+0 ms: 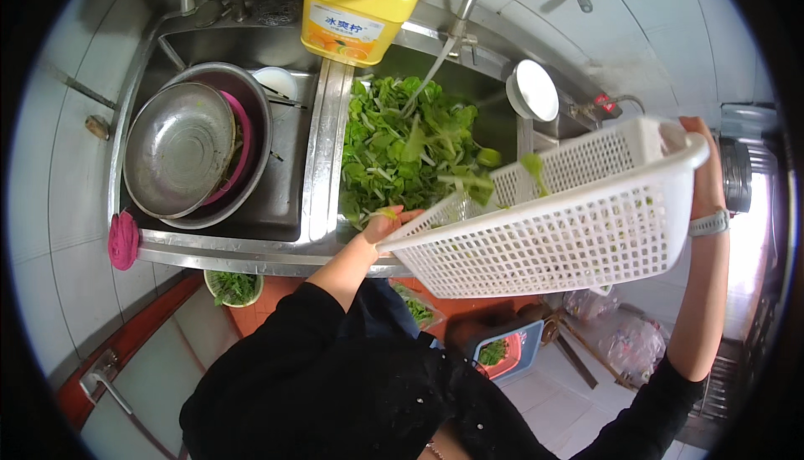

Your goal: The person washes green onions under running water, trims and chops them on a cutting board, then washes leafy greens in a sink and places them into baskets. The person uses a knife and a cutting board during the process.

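A white perforated plastic basket (540,246) is tilted towards the sink, its left end low and its right end raised. My right hand (700,146) grips the raised end at the rim. At the low end, my left hand (384,224) holds the corner over the sink's front edge, its fingers partly hidden. Leafy greens (402,146) are heaped in the right-hand sink basin (496,136), and some leaves are blurred in the air at the basket's mouth. Water streams from the faucet (468,1) onto the heap. A few leaves show inside the basket.
A yellow jug (361,11) stands on the divider's back end. The left basin (292,196) holds nested metal bowls (182,146) and a small white bowl. Another white bowl (534,91) sits behind right. A pink cloth (123,240) hangs at left. Containers of greens and plastic bags stand below.
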{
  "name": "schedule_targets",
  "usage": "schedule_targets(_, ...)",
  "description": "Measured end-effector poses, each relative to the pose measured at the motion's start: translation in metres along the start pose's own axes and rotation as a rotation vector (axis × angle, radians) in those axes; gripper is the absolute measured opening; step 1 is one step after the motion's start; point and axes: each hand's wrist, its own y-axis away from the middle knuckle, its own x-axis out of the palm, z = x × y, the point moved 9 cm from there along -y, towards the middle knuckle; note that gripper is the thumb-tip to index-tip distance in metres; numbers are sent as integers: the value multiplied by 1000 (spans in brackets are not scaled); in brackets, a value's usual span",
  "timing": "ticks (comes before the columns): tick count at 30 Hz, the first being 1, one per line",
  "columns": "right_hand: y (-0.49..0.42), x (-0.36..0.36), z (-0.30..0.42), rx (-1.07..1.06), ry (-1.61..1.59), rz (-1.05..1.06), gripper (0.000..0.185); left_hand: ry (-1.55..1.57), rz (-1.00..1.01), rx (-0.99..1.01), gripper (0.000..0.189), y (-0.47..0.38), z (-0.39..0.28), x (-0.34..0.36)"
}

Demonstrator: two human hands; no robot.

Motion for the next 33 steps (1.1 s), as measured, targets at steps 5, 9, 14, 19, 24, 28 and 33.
schedule_targets(5, 9, -92, -56, 94, -141, -292, 32, 56, -405, -170, 57, 0, 29, -27)
schedule_targets(9, 77, -148, -85, 97, -81, -229, 44, -207, -293, -226, 69, -10, 11, -15)
schedule_targets(14, 150, -167, -117, -104, -233, -301, 69, -1126, -1071, 286, 38, -7, -115, -6)
schedule_targets(19, 193, -177, -130, -156, -232, -452, 75, -1986, -465, 1361, 30, -83, -72, 220)
schedule_targets(24, 205, -188, -125, -188, -277, -433, 75, -2412, 310, 1449, 30, -184, 50, 325)
schedule_targets(28, 205, -204, -135, -196, -359, -459, 75, -2459, 592, 1271, 29, -208, 62, 324)
schedule_targets(33, 224, -220, -154, -269, -430, -574, 76, -2368, -248, 1514, 28, -136, -38, 308)
